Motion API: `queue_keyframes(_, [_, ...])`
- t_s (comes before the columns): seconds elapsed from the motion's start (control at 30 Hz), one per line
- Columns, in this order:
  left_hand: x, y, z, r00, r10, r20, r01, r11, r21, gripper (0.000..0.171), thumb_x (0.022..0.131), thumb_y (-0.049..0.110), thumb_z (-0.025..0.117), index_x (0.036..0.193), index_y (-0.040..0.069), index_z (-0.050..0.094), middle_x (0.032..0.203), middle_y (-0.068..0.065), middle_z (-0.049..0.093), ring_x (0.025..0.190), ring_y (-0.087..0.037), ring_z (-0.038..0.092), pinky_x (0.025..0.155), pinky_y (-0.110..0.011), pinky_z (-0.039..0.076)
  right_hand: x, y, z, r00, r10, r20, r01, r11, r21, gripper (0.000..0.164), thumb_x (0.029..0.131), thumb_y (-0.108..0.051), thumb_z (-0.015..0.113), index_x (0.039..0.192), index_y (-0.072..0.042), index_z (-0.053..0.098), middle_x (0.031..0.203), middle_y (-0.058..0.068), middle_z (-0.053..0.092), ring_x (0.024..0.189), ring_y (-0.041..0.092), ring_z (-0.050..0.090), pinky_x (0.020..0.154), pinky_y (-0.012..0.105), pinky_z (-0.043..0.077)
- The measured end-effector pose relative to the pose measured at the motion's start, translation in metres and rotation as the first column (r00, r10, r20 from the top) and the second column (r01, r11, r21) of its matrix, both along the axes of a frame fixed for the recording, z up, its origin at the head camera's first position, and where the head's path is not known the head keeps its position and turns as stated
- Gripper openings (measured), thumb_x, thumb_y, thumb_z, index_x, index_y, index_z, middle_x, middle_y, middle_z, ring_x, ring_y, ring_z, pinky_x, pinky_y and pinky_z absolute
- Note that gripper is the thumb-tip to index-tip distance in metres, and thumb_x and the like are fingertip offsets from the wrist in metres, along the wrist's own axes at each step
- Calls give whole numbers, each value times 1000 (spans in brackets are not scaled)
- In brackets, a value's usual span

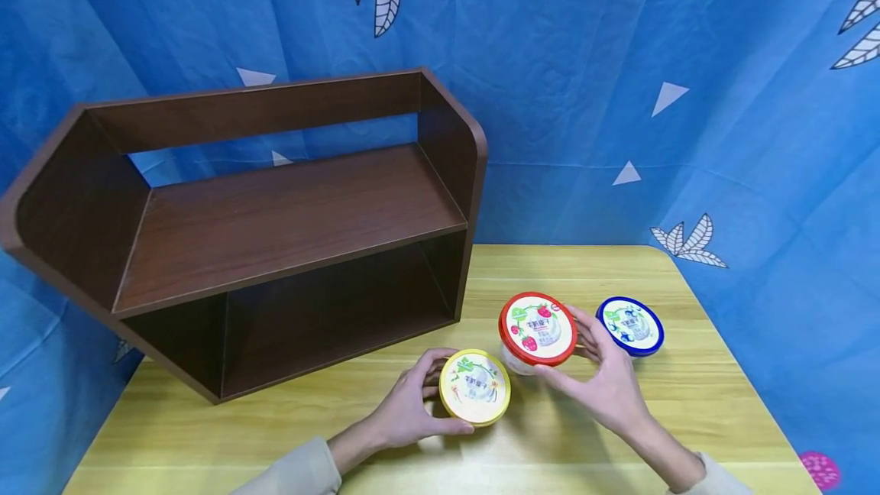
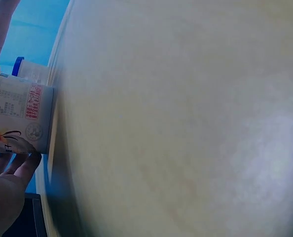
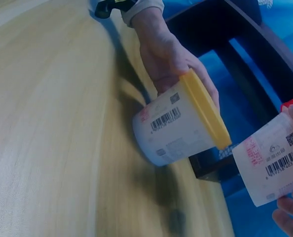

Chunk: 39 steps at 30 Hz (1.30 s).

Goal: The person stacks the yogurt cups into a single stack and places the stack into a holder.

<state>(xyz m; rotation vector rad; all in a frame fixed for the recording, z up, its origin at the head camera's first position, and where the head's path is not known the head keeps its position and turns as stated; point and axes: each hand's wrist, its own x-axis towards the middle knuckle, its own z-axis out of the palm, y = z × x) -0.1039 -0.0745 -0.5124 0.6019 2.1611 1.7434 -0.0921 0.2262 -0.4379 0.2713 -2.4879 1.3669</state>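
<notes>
Three round tubs with printed lids are in the head view. My left hand [image 1: 412, 403] grips the yellow-lidded tub [image 1: 475, 387] between thumb and fingers. With my right hand [image 1: 608, 380] I hold the red-lidded tub [image 1: 538, 329], just right of the yellow one. In the right wrist view the yellow-lidded tub [image 3: 173, 123] is tilted, with a shadow on the table beside it. The red-lidded tub [image 3: 272, 158] shows its barcode side there, fingers [image 3: 290, 215] below it. Beyond my right hand stands the blue-lidded tub [image 1: 629, 326], which neither hand touches.
A dark brown two-level shelf [image 1: 296, 228] stands on the left of the wooden table [image 1: 564, 266], its compartments facing forward. Behind the table hangs a blue curtain [image 1: 571, 98] with leaf prints. The table's right edge lies beyond the blue-lidded tub.
</notes>
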Motion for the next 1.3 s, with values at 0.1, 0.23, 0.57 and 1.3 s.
queue_keyframes(0.1, [0,0,0,1000,-5,3,5,1000,9,94,75,21,98,151,18,43,147,-6,62,130,-22,63,106,-19,55,1,0,4,1000,28,-15,-28,1000,10,91,71,-13,98,150,-10,53,133,16,74,111,-15,62,91,7,53])
queue_keyframes(0.23, [-1,0,-1,1000,-12,7,12,1000,22,94,75,20,98,151,17,43,148,-7,61,131,-22,63,107,-19,55,2,0,10,997,70,-25,-70,997,22,91,71,-13,98,150,-11,53,137,15,72,116,-16,61,94,7,53])
queue_keyframes(0.57, [-1,-1,-1,999,-22,25,21,999,44,93,76,18,97,152,18,43,150,-7,60,134,-23,62,109,-21,54,2,-5,17,989,149,-23,-148,988,39,91,72,-13,98,150,-15,53,138,12,72,119,-12,62,95,11,54])
queue_keyframes(1.3, [1,0,-1,999,-30,40,27,997,75,94,76,14,96,153,17,42,150,-10,59,132,-20,63,111,-24,54,3,-19,10,967,255,2,-255,967,20,90,73,-17,98,151,-17,53,135,6,74,115,-1,67,96,22,58])
